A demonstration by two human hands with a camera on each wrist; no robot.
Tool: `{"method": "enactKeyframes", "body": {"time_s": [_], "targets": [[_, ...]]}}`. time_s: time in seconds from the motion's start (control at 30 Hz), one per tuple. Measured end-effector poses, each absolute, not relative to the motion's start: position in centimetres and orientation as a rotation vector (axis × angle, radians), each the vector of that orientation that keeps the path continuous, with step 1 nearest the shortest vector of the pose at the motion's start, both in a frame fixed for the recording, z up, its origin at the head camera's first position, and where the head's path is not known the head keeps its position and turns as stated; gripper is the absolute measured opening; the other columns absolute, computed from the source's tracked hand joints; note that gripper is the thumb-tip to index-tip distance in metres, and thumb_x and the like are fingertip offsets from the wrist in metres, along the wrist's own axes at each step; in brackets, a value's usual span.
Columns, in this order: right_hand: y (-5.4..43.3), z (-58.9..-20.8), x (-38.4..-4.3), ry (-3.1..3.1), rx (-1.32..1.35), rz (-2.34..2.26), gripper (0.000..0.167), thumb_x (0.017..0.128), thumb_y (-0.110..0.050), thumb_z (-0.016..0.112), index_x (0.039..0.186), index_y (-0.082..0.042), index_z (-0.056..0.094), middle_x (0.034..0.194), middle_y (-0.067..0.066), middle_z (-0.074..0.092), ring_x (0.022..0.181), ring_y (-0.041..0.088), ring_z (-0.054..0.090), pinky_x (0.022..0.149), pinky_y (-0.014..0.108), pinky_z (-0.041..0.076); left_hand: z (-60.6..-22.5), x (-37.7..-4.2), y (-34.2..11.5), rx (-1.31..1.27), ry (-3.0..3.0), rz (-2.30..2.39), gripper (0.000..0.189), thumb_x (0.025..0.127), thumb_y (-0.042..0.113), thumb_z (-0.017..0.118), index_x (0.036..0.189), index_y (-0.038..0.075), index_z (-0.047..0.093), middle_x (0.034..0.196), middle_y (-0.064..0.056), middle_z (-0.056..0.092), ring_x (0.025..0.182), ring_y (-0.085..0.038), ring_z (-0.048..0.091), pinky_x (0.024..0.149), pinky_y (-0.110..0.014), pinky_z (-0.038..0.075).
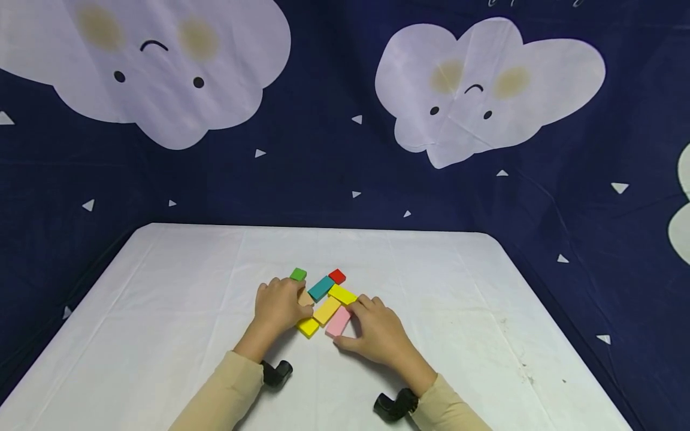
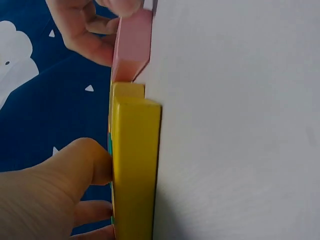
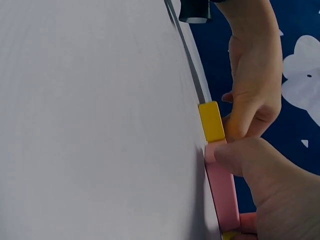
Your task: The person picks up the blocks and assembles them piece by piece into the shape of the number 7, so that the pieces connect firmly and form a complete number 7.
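Note:
My left hand [image 1: 277,306] is at the left side of a flat cluster of coloured blocks, thumb and fingers around a tan block [image 1: 305,298] that they partly cover. A green block [image 1: 298,274] lies just beyond its fingertips; a yellow block [image 1: 308,327] lies below its thumb. On the right, my right hand [image 1: 380,332] pinches a pink block [image 1: 338,322] lengthwise, thumb at the near end and fingers at the far end. In the right wrist view the thumb presses the end of this pink block [image 3: 222,195]. The left wrist view shows the near yellow block [image 2: 136,165] up close.
A teal block [image 1: 321,288], a red block [image 1: 337,276], a long yellow block [image 1: 342,294] and an orange-yellow block [image 1: 326,311] lie between the hands. All rest on a white-covered table [image 1: 162,335]. Behind it hangs a dark blue cloth [image 1: 323,179] with clouds.

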State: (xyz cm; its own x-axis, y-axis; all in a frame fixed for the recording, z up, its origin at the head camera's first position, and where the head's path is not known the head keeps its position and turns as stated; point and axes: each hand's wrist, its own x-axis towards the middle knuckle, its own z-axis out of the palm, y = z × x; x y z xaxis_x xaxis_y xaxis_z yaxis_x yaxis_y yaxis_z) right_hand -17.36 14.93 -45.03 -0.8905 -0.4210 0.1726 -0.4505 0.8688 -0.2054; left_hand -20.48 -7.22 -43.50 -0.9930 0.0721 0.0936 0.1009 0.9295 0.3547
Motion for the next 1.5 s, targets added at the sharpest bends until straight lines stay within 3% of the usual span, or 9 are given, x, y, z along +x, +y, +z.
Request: {"method": "enactKeyframes", "body": {"time_s": [0.13, 0.37, 0.6, 0.83, 1.1, 1.5], "targets": [[15.2, -45.1, -17.4, -2.913, 0.712, 0.383, 0.066, 0.076, -0.066, 0.072, 0.121, -0.018, 0.068, 0.111, -0.005, 0.062, 0.094, 0.016, 0.055, 0.075, 0.034, 0.049, -43.6, -20.9, -7.3, -0.091, -3.005, -0.623, 0.071, 0.069, 0.037, 0.084, 0.132, 0.010, 0.063, 0.108, -0.011, 0.070, 0.090, -0.026, 0.056, 0.081, -0.043, 0.041], [14.7, -45.3, -17.4, -2.909, 0.703, 0.373, 0.072, 0.074, -0.070, 0.071, 0.122, -0.017, 0.067, 0.111, -0.004, 0.062, 0.095, 0.016, 0.053, 0.076, 0.036, 0.047, -43.2, -21.2, -7.3, -0.013, -3.077, -0.606, 0.079, 0.068, 0.040, 0.083, 0.128, -0.005, 0.057, 0.108, -0.018, 0.064, 0.097, -0.032, 0.054, 0.089, -0.047, 0.045], [14.2, -45.6, -17.3, -2.917, 0.669, 0.349, 0.072, 0.076, -0.070, 0.070, 0.122, -0.014, 0.068, 0.112, -0.001, 0.063, 0.092, 0.016, 0.051, 0.075, 0.035, 0.046, -43.0, -21.4, -7.1, -0.016, -3.114, -0.520, 0.064, 0.067, 0.041, 0.083, 0.113, -0.001, 0.068, 0.095, -0.014, 0.062, 0.090, -0.029, 0.052, 0.083, -0.045, 0.046], [14.3, -45.5, -17.3, -2.893, 0.661, 0.404, 0.069, 0.076, -0.067, 0.071, 0.118, -0.014, 0.068, 0.106, -0.002, 0.062, 0.089, 0.014, 0.050, 0.074, 0.032, 0.046, -43.2, -21.0, -7.5, -0.068, -3.005, -0.510, 0.066, 0.068, 0.046, 0.080, 0.117, 0.003, 0.067, 0.094, -0.012, 0.066, 0.087, -0.028, 0.055, 0.080, -0.045, 0.046], [14.7, -45.1, -17.2, -2.863, 0.633, 0.465, 0.069, 0.075, -0.067, 0.073, 0.115, -0.012, 0.067, 0.102, -0.004, 0.061, 0.088, 0.012, 0.053, 0.076, 0.031, 0.049, -41.8, -19.5, -9.1, -0.122, -2.924, -0.562, 0.057, 0.068, 0.042, 0.082, 0.109, 0.004, 0.069, 0.090, -0.008, 0.065, 0.082, -0.025, 0.055, 0.072, -0.041, 0.043], [14.9, -44.4, -16.2, -2.911, 0.596, 0.527, 0.070, 0.073, -0.068, 0.073, 0.118, -0.015, 0.065, 0.105, -0.005, 0.063, 0.088, 0.010, 0.051, 0.075, 0.030, 0.048, -41.7, -16.6, -13.3, -0.107, -2.860, -0.563, 0.061, 0.069, 0.039, 0.081, 0.114, -0.001, 0.068, 0.098, -0.015, 0.068, 0.084, -0.031, 0.058, 0.071, -0.048, 0.045]]}}
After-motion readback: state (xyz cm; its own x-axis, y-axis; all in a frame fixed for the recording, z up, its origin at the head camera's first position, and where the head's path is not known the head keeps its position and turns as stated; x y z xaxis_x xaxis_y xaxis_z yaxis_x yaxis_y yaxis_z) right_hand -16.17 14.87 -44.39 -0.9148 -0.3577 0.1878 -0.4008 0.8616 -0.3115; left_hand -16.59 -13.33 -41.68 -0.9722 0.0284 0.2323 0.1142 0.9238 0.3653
